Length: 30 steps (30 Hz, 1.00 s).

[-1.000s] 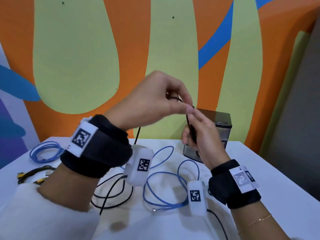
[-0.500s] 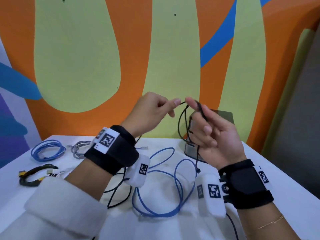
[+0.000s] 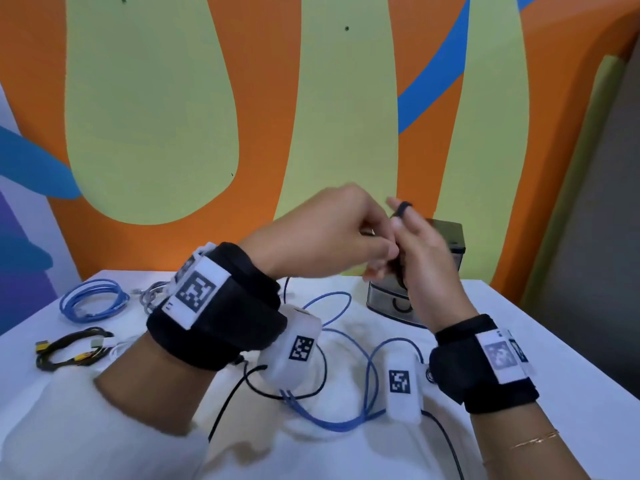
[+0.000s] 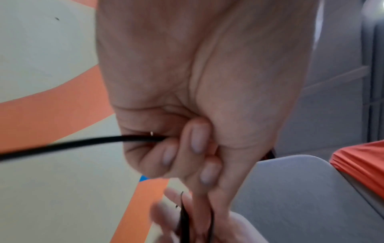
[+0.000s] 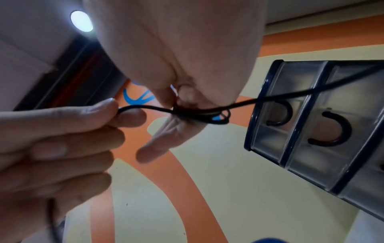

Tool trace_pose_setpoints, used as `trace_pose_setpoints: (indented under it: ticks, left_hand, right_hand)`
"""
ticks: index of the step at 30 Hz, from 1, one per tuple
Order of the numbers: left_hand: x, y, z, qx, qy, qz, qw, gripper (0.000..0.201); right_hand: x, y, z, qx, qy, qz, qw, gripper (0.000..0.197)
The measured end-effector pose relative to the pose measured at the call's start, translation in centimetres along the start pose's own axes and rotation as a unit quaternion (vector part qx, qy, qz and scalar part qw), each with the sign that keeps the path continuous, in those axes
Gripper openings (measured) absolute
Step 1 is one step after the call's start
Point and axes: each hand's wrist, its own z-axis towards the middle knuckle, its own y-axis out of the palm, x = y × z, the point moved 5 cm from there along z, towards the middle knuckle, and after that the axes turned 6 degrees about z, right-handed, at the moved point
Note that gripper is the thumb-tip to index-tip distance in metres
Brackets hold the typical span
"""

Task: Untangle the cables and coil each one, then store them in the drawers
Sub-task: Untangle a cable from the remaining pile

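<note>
A coiled blue cable (image 3: pixel 90 301), a black bundle (image 3: pixel 69 349) and a loose blue cable (image 3: pixel 360 372) lie on the white table (image 3: pixel 540 344). Above it, the left hand (image 3: pixel 329 233) pinches a thin black cable (image 5: pixel 207 113) (running roughly crosswise in the wrist views) looped around fingers (image 5: pixel 166 139) of the right hand (image 3: pixel 426 265), which hides part of the small drawer unit (image 3: pixel 446 244) behind.

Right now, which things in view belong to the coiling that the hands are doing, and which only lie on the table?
In the job:
- left hand, pinching the black cable
- right hand, cable looped round its fingers
- drawer unit, both visible drawers shut

Lying about:
- loose blue cable
- coiled blue cable
- black bundle with yellow plugs
- grey cable
</note>
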Motion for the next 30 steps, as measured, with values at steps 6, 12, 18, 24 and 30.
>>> trace_pose_setpoints:
  ticks: [6,12,18,24,30]
  left_hand:
    - [-4.1,-3.1,-0.7,0.122,-0.032,-0.22,0.967,0.01]
    - [-7.9,-2.4,-0.6,0.139,-0.072,-0.301,0.941,0.03]
    - [-10.4,2.1,-0.6,-0.006,-0.138,-0.22,0.966,0.026]
    - [-11.9,6.4,-0.6,-0.112,-0.188,-0.165,0.962,0.023]
    - [-9.5,8.1,-0.6,-0.227,-0.179,-0.04,0.957,0.023]
  right_hand:
    - [0.7,1.3,-0.9,-0.124,0.1,-0.008,0.987,0.035]
    - [-0.3,0.9,-1.4,-0.16,0.163,0.163,0.96,0.027]
    - [-2.6,-0.9,-0.9,-0.17,0.07,0.377,0.908,0.032]
    - [-2.7,-2.8,0.0,-0.102,0.017,0.464,0.88,0.047]
    - [-2.3,-3.9,0.7,0.016,-0.03,0.452,0.892,0.029]
